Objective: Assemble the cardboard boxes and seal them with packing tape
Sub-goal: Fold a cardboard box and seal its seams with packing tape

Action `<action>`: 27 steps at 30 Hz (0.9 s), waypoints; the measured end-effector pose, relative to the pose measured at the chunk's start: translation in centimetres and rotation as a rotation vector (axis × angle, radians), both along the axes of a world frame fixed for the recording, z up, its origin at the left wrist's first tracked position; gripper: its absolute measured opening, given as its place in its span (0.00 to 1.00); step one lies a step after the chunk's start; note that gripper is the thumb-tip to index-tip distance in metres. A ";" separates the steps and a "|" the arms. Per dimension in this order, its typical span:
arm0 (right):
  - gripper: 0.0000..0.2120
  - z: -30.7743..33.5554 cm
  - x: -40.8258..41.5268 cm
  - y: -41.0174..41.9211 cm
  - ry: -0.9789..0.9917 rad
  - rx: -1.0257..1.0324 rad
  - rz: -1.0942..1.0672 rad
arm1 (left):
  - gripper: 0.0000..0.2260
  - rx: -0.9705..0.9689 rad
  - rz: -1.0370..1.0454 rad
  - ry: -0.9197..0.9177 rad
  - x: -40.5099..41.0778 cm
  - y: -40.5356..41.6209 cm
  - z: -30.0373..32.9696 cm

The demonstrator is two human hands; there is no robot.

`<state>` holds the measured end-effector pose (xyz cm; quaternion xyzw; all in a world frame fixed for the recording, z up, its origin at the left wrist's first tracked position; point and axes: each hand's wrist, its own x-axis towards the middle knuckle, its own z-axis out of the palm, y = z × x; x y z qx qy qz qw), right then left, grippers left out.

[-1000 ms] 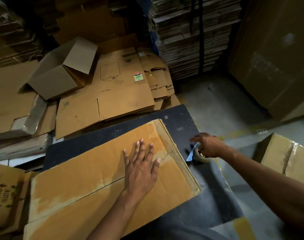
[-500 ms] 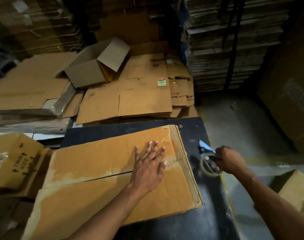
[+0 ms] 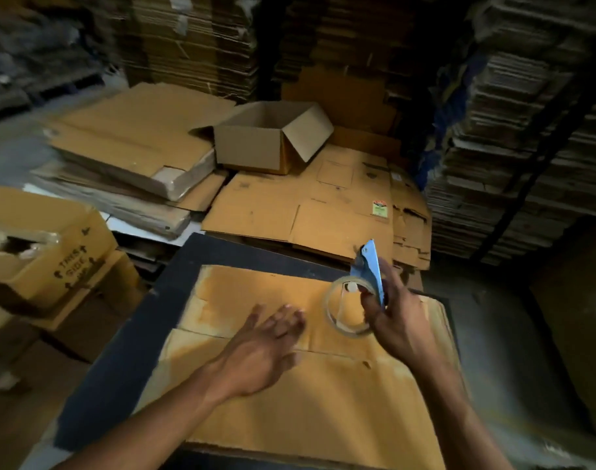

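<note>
Leftmost, a closed box (image 3: 49,252) printed with arrows and "THIS SIDE" stands off the desk's left edge, clear tape across its top. Beyond it, bundles of flattened cartons (image 3: 130,164) lie stacked, one bundle end wrapped in clear film. Next to them an open box (image 3: 266,144) sits upright with its flaps raised, resting on a spread of flat sheets (image 3: 310,215), one of which bears a small yellow-green label (image 3: 379,209).

Nearer the camera, the dark desk (image 3: 127,351) carries the task's flattened cardboard box (image 3: 323,401), which lies flat and covers most of the surface, its centre seam running left to right. The left hand (image 3: 259,351) reaches over this box with its fingers released and spread, blurred; whether the palm touches the cardboard cannot be told.

Just right of it, the right hand (image 3: 396,320) is raised above the far right part of the box, its fingers clenched round a blue tape dispenser (image 3: 371,266) whose pointed end aims up and away. A roll of clear packing tape (image 3: 345,308) hangs on the dispenser, on the left side of the hand.

Farther right, tall stacks of corrugated sheets (image 3: 513,137) rise along the dark background.
</note>
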<state>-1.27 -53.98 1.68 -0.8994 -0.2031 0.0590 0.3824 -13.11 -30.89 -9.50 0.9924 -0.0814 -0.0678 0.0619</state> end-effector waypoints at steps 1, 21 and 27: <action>0.33 -0.3 -0.8 1.8 0.029 0.043 0.049 | 0.29 0.028 0.044 -0.064 -1.7 3.5 -0.4; 0.40 -1.6 -6.6 13.1 -0.015 0.020 0.438 | 0.23 -0.379 0.310 -0.263 -6.4 12.8 0.7; 0.40 -0.4 -6.8 13.0 -0.110 -0.083 0.495 | 0.18 -1.499 0.930 -0.252 -6.0 11.0 7.1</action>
